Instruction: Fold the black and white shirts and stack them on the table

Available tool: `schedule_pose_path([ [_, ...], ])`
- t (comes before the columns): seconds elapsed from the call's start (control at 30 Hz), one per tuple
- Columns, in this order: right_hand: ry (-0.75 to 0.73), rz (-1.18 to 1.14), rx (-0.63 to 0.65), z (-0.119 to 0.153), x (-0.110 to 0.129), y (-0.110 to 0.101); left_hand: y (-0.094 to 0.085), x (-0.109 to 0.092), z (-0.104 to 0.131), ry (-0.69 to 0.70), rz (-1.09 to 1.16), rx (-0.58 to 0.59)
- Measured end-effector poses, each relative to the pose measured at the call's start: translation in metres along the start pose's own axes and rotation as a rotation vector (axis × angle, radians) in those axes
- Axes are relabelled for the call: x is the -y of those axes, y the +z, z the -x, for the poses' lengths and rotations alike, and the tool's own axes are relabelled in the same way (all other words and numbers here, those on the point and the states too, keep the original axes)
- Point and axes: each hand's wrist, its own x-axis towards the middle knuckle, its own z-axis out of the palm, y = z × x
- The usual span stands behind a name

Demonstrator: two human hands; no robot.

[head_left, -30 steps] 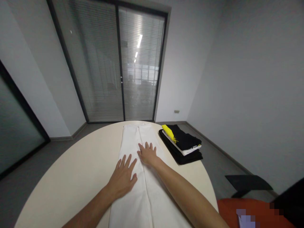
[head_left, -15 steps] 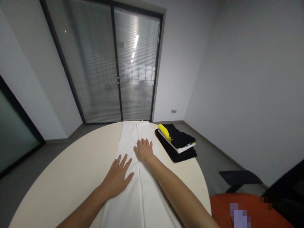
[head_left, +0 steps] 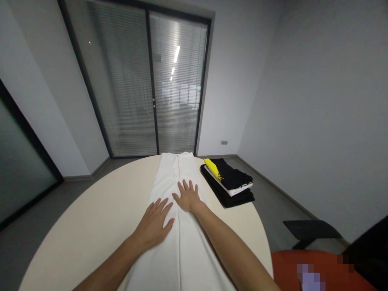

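A pair of white trousers lies lengthwise over the round table, with its waist at the far edge and a long line running down its middle. My left hand rests flat on the left part of the cloth, fingers spread. Farther up, my right hand is pressed palm down near the middle line, also with spread fingers. Neither hand grips anything. The near end of the trousers runs out of view at the bottom.
To the right on the pale table sits a stack of folded black, white and yellow clothes. A red chair with a black armrest stands beside the table at lower right. Glass doors with blinds are beyond.
My right hand has slid slightly toward me along the trousers, showing more of the waist end. The left hand has barely moved. The view has turned slightly left.
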Motion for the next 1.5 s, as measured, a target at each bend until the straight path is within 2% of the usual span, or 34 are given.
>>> schedule_pose_path([
  [0.2,0.009,0.02,0.001,0.007,0.008,-0.01,0.007,0.001,0.007,0.0,0.061,0.076],
  [0.3,0.046,0.037,-0.014,0.02,0.011,-0.008,0.004,0.0,0.006,-0.01,0.071,0.085],
  [0.37,0.022,0.012,-0.016,0.027,0.008,-0.006,-0.003,-0.002,0.007,0.051,0.099,0.102],
  [0.53,-0.125,-0.183,0.026,0.036,-0.02,-0.013,-0.026,-0.008,0.015,0.407,0.267,0.135],
  [0.63,-0.2,-0.191,-0.035,0.043,-0.044,-0.02,-0.033,-0.011,0.019,0.471,0.339,0.166],
  [0.77,-0.176,-0.111,0.031,0.052,-0.065,-0.022,-0.037,-0.019,0.023,0.517,0.382,0.199],
  [1.0,-0.209,-0.037,0.022,0.045,-0.07,-0.02,-0.032,-0.039,0.027,0.702,0.581,0.262],
  [1.27,-0.226,-0.038,-0.001,0.041,-0.073,-0.023,-0.022,-0.054,0.03,0.773,0.722,0.266],
  [1.5,-0.194,-0.028,0.043,0.044,-0.071,-0.027,-0.018,-0.052,0.033,0.755,0.84,0.312],
])
